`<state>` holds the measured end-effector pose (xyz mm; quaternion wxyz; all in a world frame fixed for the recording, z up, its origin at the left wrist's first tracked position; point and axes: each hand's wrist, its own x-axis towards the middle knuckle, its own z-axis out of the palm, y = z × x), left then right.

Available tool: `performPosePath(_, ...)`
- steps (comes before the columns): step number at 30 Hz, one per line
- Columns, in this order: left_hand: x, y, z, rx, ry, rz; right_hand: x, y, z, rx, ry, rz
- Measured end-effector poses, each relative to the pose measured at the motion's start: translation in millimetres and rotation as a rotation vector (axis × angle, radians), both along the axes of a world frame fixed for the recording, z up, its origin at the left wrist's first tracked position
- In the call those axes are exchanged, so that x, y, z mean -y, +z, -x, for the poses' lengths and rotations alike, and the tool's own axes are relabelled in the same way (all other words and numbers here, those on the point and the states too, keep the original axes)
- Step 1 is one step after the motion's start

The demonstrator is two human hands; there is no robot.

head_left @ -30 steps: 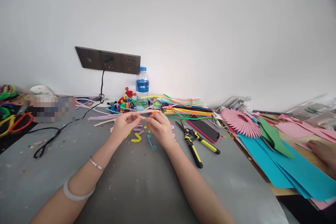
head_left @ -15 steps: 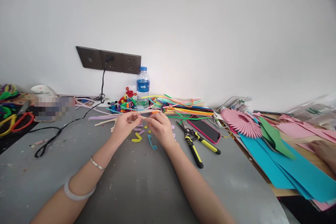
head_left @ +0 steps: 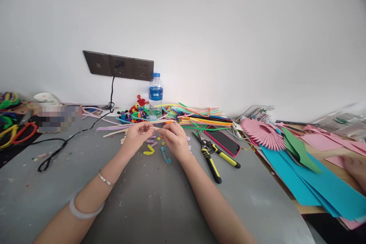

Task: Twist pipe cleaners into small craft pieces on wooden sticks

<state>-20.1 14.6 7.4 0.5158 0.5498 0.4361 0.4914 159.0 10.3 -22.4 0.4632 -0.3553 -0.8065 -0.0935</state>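
Observation:
My left hand and my right hand meet over the middle of the grey table. Both pinch one thin pale pipe cleaner that runs between their fingertips. Below the hands lie several short bent pieces: a yellow piece, a light blue hook and purple bits. My left forearm wears a thin metal bangle and a pale bracelet.
Yellow-handled cutters and a phone in a pink case lie to the right. A water bottle, a pile of coloured pipe cleaners, a black cable and pink and blue paper surround the work spot. Another person's hand rests at far right.
My hands stay almost still, fingers shifting slightly on the pipe cleaner. The other person's hand at the far right has drawn back toward the edge.

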Motion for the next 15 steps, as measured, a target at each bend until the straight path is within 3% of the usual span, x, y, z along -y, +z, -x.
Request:
performPosePath(6,-0.5,1.3,1.0,-0.017,0.018,-0.014,2.4,3.2,1.2,-0.135,0.118,0.061)
performPosePath(11,-1.3,-0.8,2.5,-0.054,0.054,-0.072,6.5,4.0,7.1,-0.482,0.192,0.338)
performPosePath(15,-0.3,-5.3,2.5,-0.11,0.041,-0.161,8.2,2.8,15.2,-0.604,0.195,0.502)
